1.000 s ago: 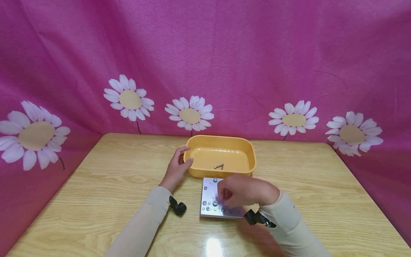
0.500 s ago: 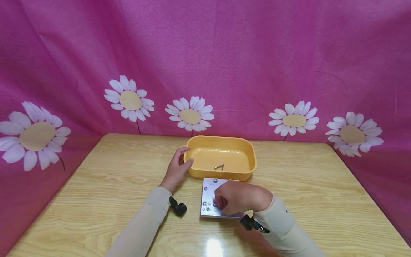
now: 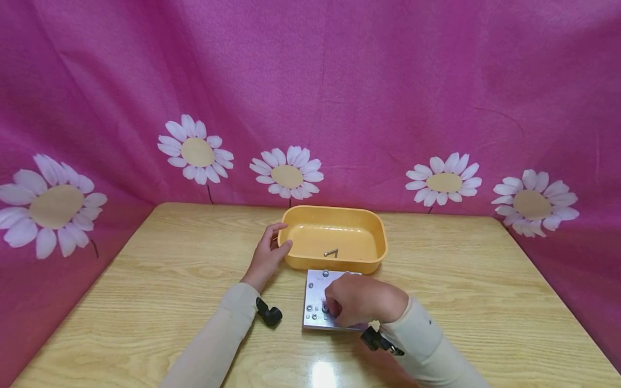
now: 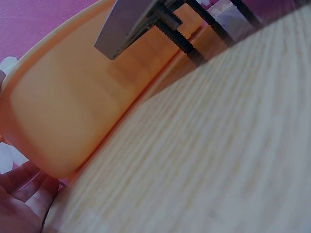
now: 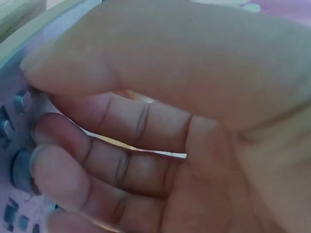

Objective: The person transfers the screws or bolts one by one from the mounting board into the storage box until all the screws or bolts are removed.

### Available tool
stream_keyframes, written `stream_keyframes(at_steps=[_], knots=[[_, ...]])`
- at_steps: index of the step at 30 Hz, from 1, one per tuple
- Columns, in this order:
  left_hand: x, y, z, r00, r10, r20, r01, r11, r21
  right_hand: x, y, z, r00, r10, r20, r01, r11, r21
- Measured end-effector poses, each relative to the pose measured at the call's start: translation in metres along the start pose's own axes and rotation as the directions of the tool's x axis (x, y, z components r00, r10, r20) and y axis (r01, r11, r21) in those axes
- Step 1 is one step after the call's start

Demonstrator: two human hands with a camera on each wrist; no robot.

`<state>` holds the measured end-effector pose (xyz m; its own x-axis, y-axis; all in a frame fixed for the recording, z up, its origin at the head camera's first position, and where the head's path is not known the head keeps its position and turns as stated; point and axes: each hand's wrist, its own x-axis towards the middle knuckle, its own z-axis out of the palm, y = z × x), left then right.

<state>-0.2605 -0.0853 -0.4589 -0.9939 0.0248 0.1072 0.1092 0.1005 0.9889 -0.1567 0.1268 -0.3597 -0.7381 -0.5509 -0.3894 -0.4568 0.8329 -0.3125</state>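
Note:
A metal plate (image 3: 316,291) studded with several bolts lies in front of a yellow plastic tub (image 3: 359,265). Threaded shanks (image 4: 176,38) stick out below the plate toward the table. My right hand (image 3: 366,299) is over the plate's right half, fingers curled, thumb and index fingertips pinched together against its surface. The bolt they pinch is mostly hidden by the fingers. In the right wrist view, another bolt head (image 5: 23,171) shows beside my lower fingertips. My left hand (image 3: 266,256) holds the tub's left end, with thumb and index finger at the rim.
Two small metal pins or screws (image 3: 331,252) lie inside the tub. A wooden table (image 3: 184,258) carries everything, and a pink curtain with printed daisies (image 3: 359,108) hangs behind its far edge. Black camera mounts are strapped to both wrists.
My right hand has shifted slightly left and toward me over the plate, uncovering its far right corner, then stayed nearly still. The left hand and tub have kept their places.

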Motion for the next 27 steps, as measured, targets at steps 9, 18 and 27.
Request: stream_keyframes(at_steps=[9, 18, 27], knots=[[-0.018, 0.031, 0.001, 1.0, 0.002, 0.013, -0.002, 1.0, 0.029, 0.0, -0.001, 0.0, 1.0, 0.017, 0.005, -0.017, 1.0, 0.016], [-0.02, 0.033, 0.001, 1.0, -0.001, 0.021, 0.001, 1.0, 0.027, 0.002, 0.0, 0.001, 1.0, 0.019, 0.001, -0.019, 1.0, 0.006], [-0.019, 0.032, 0.0, 1.0, 0.001, 0.021, -0.001, 0.999, 0.033, 0.003, 0.001, 0.001, 1.0, -0.001, -0.019, 0.001, 1.0, 0.013]])
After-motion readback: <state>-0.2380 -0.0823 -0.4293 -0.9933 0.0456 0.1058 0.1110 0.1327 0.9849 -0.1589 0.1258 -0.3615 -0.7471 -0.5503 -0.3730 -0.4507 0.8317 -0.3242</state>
